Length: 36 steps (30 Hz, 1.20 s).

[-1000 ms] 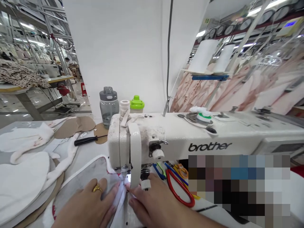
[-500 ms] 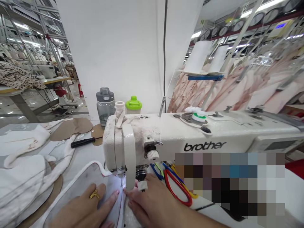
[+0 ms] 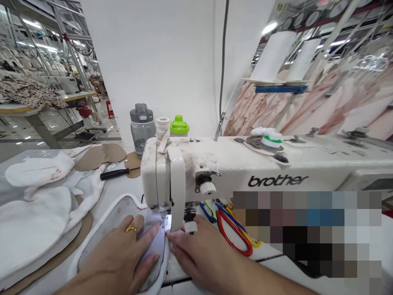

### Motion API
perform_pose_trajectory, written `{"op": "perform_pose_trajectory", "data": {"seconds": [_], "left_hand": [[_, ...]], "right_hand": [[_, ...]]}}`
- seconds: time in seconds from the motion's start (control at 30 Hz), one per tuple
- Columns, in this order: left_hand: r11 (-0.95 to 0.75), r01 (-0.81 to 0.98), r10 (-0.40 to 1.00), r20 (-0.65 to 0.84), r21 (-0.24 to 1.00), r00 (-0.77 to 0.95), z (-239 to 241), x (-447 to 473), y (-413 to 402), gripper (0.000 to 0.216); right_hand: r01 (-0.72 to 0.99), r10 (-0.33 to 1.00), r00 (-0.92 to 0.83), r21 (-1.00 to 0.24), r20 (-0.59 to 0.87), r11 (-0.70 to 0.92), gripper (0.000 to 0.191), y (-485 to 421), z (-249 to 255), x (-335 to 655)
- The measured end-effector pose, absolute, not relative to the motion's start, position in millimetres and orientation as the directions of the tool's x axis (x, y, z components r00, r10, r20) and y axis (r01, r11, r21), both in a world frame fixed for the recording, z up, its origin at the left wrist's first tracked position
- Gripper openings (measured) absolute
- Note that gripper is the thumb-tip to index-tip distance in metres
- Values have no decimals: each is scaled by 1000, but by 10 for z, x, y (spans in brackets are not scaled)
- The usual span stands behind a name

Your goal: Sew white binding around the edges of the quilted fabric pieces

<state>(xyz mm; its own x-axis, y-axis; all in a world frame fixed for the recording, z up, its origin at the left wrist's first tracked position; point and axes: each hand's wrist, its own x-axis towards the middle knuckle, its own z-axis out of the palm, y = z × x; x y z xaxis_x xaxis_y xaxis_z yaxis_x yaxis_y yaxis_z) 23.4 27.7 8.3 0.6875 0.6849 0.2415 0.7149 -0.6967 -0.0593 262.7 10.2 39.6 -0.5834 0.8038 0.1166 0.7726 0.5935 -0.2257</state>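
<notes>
A grey fabric piece with a fluffy white edge [image 3: 115, 203] lies beneath the needle area of a white brother sewing machine [image 3: 233, 162]. My left hand [image 3: 123, 250], with a gold ring, rests on this fabric. Its fingers are stretched and the thumb is apart, the index fingertip just left of the lit presser foot [image 3: 163, 221]. Right of the foot, my right hand [image 3: 202, 250] has its fingertips drawn together at the fabric's edge. A white-knobbed tension dial [image 3: 190, 228] partly hides those fingers.
Red-handled scissors [image 3: 235, 237] and other coloured tools lie behind my right hand. Left are a black screwdriver [image 3: 115, 174], brown card pieces [image 3: 100, 157] and white fabric pieces [image 3: 33, 225]. A grey bottle [image 3: 143, 131] and a green-lidded bottle [image 3: 179, 125] stand behind the machine.
My left hand and the fabric have slid forward, away from me, past the needle. More of the left thumb shows. The whole view has shifted a little.
</notes>
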Motion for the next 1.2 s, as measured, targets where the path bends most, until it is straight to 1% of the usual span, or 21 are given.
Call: {"op": "perform_pose_trajectory", "data": {"seconds": [0.07, 0.17, 0.33, 0.5, 0.67, 0.77, 0.83, 0.9, 0.97, 1.07, 1.13, 1.2], "left_hand": [[-746, 664, 636, 245, -50, 732, 181, 212, 277, 41], [-787, 614, 582, 261, -58, 770, 263, 166, 261, 46], [-765, 640, 601, 278, -73, 749, 194, 127, 264, 45], [-782, 621, 585, 279, -55, 761, 169, 141, 322, 44], [-737, 674, 637, 285, -47, 716, 128, 164, 361, 44], [-758, 648, 601, 311, -68, 736, 93, 160, 405, 41], [-781, 621, 565, 348, -66, 748, 84, 153, 442, 37], [-795, 606, 547, 396, -30, 737, 93, 151, 472, 32], [-822, 568, 531, 415, 39, 739, 124, 154, 491, 25], [-857, 494, 506, 409, 143, 759, 203, 159, 503, 28], [-870, 465, 489, 401, 163, 774, 257, 159, 510, 33], [-876, 458, 479, 385, 152, 789, 289, 158, 518, 36]], "right_hand": [[777, 806, -583, -222, 99, 589, 28, 102, 397, 2620], [774, 802, -592, -225, 77, 592, 28, 94, 406, 2624], [749, 786, -606, -247, 121, 615, 28, 84, 381, 2645], [772, 797, -594, -204, 108, 602, 28, 99, 369, 2630], [748, 775, -620, -205, 122, 631, 24, 89, 390, 2627], [728, 762, -637, -232, 120, 645, 23, 87, 392, 2630], [734, 771, -626, -242, 120, 634, 26, 91, 386, 2631], [749, 784, -609, -239, 122, 618, 29, 94, 380, 2631], [760, 792, -597, -228, 126, 609, 32, 92, 378, 2629], [774, 801, -588, -207, 113, 598, 31, 86, 387, 2618], [784, 806, -581, -188, 114, 591, 30, 86, 397, 2607], [798, 816, -566, -172, 115, 578, 30, 89, 406, 2595]]}}
